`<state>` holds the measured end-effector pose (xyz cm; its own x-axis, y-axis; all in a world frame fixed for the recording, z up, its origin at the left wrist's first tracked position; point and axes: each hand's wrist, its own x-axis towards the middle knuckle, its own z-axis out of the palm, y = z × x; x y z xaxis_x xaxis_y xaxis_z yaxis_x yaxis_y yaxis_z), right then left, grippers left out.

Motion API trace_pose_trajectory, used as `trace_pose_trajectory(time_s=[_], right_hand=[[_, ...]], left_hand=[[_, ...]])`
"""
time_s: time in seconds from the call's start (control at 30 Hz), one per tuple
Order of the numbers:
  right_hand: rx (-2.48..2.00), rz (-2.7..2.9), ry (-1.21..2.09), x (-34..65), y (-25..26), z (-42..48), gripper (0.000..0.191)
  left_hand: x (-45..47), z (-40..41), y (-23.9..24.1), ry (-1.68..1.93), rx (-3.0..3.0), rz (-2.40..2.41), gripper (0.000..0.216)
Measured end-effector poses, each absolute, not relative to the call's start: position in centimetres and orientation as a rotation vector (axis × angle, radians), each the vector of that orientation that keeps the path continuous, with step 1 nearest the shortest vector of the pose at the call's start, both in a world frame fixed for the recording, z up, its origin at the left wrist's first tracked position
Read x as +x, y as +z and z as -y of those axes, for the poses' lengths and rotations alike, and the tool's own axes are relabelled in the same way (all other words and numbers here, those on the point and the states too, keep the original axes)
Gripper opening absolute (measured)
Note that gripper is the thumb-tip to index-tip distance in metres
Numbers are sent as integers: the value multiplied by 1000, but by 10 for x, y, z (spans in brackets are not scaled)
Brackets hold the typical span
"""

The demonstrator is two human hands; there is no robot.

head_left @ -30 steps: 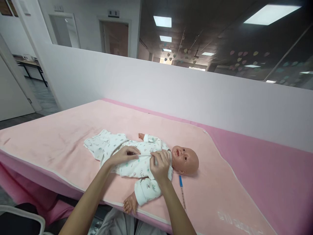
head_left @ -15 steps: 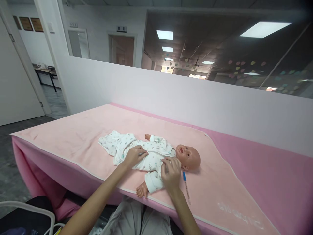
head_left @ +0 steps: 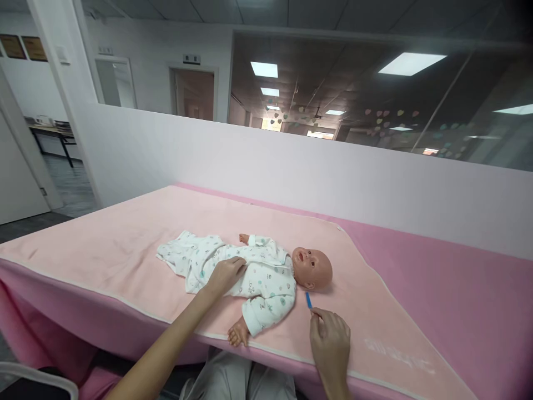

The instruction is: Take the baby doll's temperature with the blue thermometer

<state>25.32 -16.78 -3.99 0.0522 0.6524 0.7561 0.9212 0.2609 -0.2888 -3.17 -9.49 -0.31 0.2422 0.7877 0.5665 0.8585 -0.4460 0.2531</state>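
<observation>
A baby doll (head_left: 313, 269) lies on its back in a white printed shirt (head_left: 266, 283) and matching trousers (head_left: 192, 255). My left hand (head_left: 227, 275) rests on the doll's belly, fingertips closed at the shirt's front edge. Beside the doll's head, my right hand (head_left: 330, 339) is low over the blanket, thumb and forefinger together at a thin stick, apparently a thermometer, with a blue end (head_left: 308, 300). Only that blue end shows; the hand covers the clear shaft.
Under the doll is a peach blanket (head_left: 137, 222) over a pink cloth (head_left: 420, 244). A white half-wall (head_left: 291, 166) with glass above runs behind the table. The table's front edge is close to my lap.
My right hand has left the shirt near the doll's neck and moved right and down to the blue-ended stick. My left hand stays at the shirt. The view has shifted slightly.
</observation>
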Motion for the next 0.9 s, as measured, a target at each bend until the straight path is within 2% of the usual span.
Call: trace_pose_trajectory(time_s=[0.23,0.57,0.7,0.9], right_hand=[[-1743,1671,-158,266,-55,167,25],[-1671,1780,-281,288,-77,152,20],[-1639,1775,-335,281,-71,155,18],[-1642,1740,-370,274,-66,159,19]], left_hand=[[-34,93,6,-1095,-2473,1631,18],[-40,90,9,-1211,-2590,1620,22],[-38,90,11,-1221,-2578,1647,19],[-33,88,19,-997,-2557,1758,12]])
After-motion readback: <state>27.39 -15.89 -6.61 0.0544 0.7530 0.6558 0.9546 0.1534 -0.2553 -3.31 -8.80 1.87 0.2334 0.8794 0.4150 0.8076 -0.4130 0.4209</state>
